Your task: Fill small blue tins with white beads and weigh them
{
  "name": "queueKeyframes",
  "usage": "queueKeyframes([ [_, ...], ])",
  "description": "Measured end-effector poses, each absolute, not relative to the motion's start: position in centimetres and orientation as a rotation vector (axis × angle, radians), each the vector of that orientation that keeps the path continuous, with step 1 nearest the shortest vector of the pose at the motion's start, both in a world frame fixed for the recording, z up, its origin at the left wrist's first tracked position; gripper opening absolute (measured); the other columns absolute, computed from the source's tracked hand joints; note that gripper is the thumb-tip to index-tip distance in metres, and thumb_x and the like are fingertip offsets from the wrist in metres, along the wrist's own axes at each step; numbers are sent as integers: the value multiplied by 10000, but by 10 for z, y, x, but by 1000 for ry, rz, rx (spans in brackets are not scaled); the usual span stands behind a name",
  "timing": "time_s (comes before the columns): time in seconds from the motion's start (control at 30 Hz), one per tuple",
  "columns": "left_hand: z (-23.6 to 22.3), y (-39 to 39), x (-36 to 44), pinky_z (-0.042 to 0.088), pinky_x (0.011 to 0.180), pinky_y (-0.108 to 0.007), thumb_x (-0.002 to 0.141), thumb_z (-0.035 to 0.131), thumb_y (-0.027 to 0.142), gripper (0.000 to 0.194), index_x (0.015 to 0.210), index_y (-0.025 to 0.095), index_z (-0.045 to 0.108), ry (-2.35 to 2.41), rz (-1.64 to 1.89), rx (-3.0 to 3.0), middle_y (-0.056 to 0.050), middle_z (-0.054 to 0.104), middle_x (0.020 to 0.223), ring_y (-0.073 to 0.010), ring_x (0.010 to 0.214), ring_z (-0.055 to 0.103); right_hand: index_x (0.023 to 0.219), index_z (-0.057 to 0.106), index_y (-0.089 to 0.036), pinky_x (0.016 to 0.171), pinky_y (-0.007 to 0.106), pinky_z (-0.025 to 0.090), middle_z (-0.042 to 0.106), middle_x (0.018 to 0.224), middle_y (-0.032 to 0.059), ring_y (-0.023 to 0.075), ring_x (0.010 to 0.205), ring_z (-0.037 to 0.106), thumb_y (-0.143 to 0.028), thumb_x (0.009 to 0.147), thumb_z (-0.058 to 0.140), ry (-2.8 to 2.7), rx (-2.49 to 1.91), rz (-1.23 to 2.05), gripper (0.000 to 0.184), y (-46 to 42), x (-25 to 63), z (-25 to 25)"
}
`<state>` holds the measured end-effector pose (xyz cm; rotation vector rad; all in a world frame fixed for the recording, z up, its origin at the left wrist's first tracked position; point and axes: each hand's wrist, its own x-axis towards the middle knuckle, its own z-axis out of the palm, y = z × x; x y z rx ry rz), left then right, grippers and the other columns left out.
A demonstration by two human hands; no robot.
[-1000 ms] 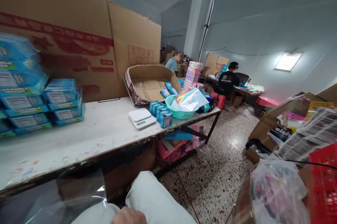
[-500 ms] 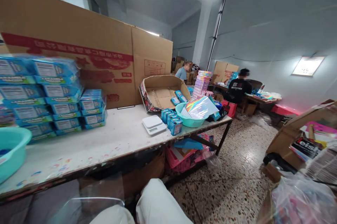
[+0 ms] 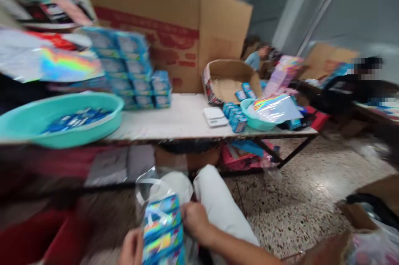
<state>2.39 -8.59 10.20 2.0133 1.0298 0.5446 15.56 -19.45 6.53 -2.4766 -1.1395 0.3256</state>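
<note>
Above my lap, a row of small shiny blue boxes (image 3: 163, 229) lies in or against a clear plastic bag (image 3: 146, 182), whose loose end spreads over my left knee. My left hand (image 3: 131, 247) grips the row from its left side; only part of the hand shows at the lower edge. My right hand (image 3: 195, 220) is curled closed at the right side of the row, near its top, and the blur hides what its fingers pinch. Larger blue boxes (image 3: 134, 69) stand stacked on the white table (image 3: 187, 111).
On the table are a turquoise basin (image 3: 106, 132) with small blue packets, a white scale (image 3: 215, 116), a row of blue boxes (image 3: 235, 117), a second basin (image 3: 258, 121) and a cut-down carton (image 3: 215, 65). A red container (image 3: 59, 236) stands lower left. Two people sit farther back.
My view has swung left and down, bringing the near turquoise basin fully in. Both hands and the bagged row of blue boxes have come into sight above my lap.
</note>
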Motion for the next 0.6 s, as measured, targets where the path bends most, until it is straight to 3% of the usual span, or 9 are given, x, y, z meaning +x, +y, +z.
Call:
queueKeyframes([
  [0.1, 102, -108, -4, 465, 563, -284, 837, 310, 609, 422, 735, 234, 476, 1050, 435, 1994, 8, 578, 625, -189, 595, 594, 746, 654, -151, 547, 231, 371, 720, 755, 90, 176, 663, 667, -207, 858, 502, -1214, -2536, 430, 197, -219, 145, 83],
  [0.2, 105, -127, -22, 412, 559, -268, 868, 302, 505, 323, 761, 237, 446, 1106, 306, 2003, 20, 536, 587, -186, 568, 580, 818, 652, -152, 560, 231, 350, 719, 799, 90, 164, 690, 667, -206, 893, 472, -1406, -2497, 514, 203, -242, 139, 97],
  [0.43, 108, -155, -65, 392, 615, -264, 900, 314, 357, 203, 820, 229, 450, 1092, 107, 2095, -29, 612, 732, -200, 711, 612, 783, 642, -160, 556, 254, 300, 711, 771, 71, 148, 648, 632, -194, 917, 424, -1667, -2437, 511, 258, -271, 125, 101],
  [0.6, 107, -153, -65, 384, 637, -270, 917, 350, 379, 232, 800, 221, 473, 1167, 275, 2277, -31, 602, 757, -190, 714, 580, 680, 596, -180, 551, 263, 266, 640, 630, 28, 126, 566, 562, -376, 919, 457, -1555, -2372, 179, 339, -279, 127, 113],
])
